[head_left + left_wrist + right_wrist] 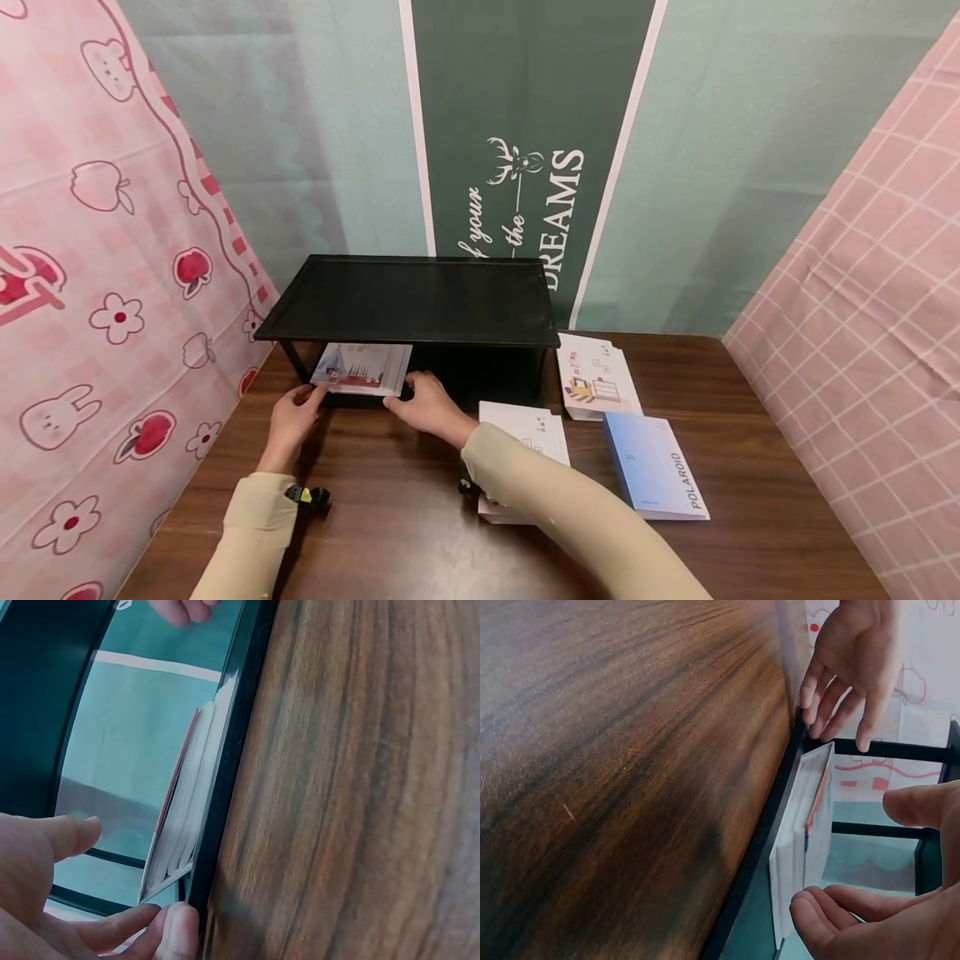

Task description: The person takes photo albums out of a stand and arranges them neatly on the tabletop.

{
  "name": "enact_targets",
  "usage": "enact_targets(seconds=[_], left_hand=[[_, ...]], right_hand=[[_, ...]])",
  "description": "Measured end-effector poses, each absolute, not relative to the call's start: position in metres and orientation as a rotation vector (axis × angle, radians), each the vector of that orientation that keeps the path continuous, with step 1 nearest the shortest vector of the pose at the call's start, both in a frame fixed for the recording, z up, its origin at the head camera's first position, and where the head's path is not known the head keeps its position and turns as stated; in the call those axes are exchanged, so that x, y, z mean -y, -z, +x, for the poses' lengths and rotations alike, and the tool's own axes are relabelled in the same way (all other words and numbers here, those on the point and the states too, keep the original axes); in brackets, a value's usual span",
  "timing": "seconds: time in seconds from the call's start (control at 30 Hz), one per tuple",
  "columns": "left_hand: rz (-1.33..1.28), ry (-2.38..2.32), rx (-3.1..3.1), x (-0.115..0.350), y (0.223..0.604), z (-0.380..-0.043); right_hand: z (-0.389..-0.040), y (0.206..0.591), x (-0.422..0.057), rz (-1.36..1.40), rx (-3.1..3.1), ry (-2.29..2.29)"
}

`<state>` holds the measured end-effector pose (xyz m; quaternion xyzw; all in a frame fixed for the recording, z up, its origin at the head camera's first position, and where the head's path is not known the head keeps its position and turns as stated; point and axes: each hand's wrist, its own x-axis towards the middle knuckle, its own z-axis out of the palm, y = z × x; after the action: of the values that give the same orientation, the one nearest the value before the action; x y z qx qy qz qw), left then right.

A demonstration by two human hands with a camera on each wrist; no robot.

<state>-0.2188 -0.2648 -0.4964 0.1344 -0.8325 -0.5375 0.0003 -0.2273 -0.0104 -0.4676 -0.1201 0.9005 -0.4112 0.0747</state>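
A thin white-edged book point(365, 369) with an illustrated cover lies flat on the lower level of a black two-tier rack point(408, 300). At its left end is my left hand point(294, 417), fingertips at the book's near corner and thumb held apart in the left wrist view. My right hand point(431, 407) is by the opposite end; in the right wrist view its fingertips point(810, 907) are close to or touching the book's edge, the thumb lifted away. Neither hand curls round the book. The book's far side is hidden beneath the rack's top.
Right of the rack lie a white book with a drawn cover point(596, 379) and a blue-white book marked POLAROID point(656, 467), touching or nearly so. Another white book point(517, 425) is partly covered by my right sleeve. Printed cloths point(120, 250) hang round the wooden table point(390, 517).
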Motion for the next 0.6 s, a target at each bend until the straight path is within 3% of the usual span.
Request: enact_targets(seconds=[0.6], left_hand=[[0.448,1.625,2.593,0.261,0.503,-0.233]], right_hand=[[-0.228,0.482,0.027,-0.276,-2.674,1.176]])
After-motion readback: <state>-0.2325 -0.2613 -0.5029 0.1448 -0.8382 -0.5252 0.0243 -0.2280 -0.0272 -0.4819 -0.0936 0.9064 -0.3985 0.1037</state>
